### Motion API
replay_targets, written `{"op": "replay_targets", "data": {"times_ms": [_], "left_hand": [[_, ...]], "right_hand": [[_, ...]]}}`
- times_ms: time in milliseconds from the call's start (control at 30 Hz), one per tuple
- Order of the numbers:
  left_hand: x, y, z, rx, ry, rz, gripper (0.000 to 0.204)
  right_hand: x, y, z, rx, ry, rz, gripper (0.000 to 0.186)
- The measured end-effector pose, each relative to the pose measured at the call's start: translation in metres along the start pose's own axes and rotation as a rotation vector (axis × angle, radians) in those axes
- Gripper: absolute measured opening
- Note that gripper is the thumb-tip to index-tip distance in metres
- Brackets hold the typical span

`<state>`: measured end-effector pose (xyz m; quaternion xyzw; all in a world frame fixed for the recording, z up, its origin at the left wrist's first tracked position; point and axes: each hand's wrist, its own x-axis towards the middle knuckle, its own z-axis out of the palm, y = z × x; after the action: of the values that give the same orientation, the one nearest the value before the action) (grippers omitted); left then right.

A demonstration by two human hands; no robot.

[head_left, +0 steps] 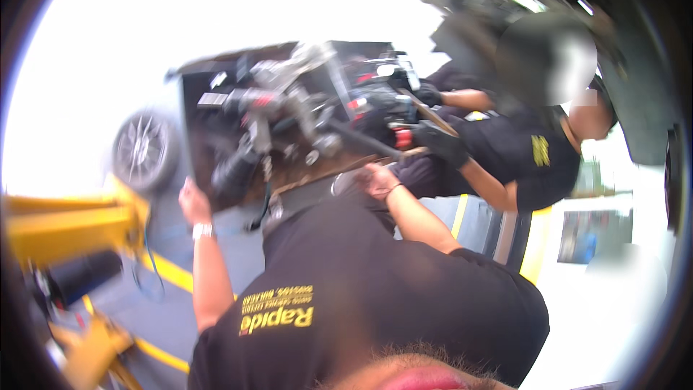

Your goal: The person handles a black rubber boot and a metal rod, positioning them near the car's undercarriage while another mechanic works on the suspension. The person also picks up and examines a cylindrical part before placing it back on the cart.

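Note:
My left hand [193, 204], with a light band at the wrist, is at the near left corner of an open tool tray [189, 123], its fingers closed on the edge. At the tray's near right side is my right hand [379, 182]; its fingers are smeared by motion. Inside the tray lie a grey impact wrench [256, 101], a black cylindrical part [237, 172] and several loose metal pieces, all blurred. Beyond my right hand, a co-worker's black-gloved hand [442, 141] is close to a long brown strip [433, 112].
The co-worker [530, 148] in a black shirt sits or crouches at the right. A wheel [146, 148] stands beyond the tray's left side. Yellow lift arms [72, 224] and a blue hose [153, 274] are at left. Dark vehicle parts [491, 25] hang at upper right.

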<state>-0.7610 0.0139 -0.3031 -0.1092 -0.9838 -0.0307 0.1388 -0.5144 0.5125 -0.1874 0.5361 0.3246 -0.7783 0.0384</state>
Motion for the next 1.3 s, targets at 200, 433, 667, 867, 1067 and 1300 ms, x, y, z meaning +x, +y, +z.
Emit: {"op": "replay_targets", "data": {"times_ms": [200,433,667,867,1067,1300], "left_hand": [[0.011,0.01,-0.036,-0.922,-0.125,-0.713,0.068],[0.016,0.024,-0.068,-0.979,-0.164,-0.815,0.067],[0.015,0.016,-0.066,-1.017,-0.165,-0.7,0.06],[0.014,0.01,-0.058,-0.986,-0.211,-0.691,0.063],[0.018,-0.004,-0.044,-0.982,-0.223,-0.615,0.06],[0.012,-0.013,-0.046,-0.658,-0.328,-0.372,0.049]], "right_hand": [[-0.01,-0.009,-0.005,-0.246,-0.02,0.029,0.032],[-0.002,-0.013,-0.008,-0.161,-0.107,0.08,0.025],[0.008,-0.002,-0.01,-0.053,-0.162,0.067,0.02],[0.007,0.007,-0.009,0.01,-0.108,0.02,0.016],[0.028,0.025,-0.018,0.001,-0.115,-0.057,0.022],[0.038,0.042,-0.018,0.108,-0.055,-0.102,0.023]]}}
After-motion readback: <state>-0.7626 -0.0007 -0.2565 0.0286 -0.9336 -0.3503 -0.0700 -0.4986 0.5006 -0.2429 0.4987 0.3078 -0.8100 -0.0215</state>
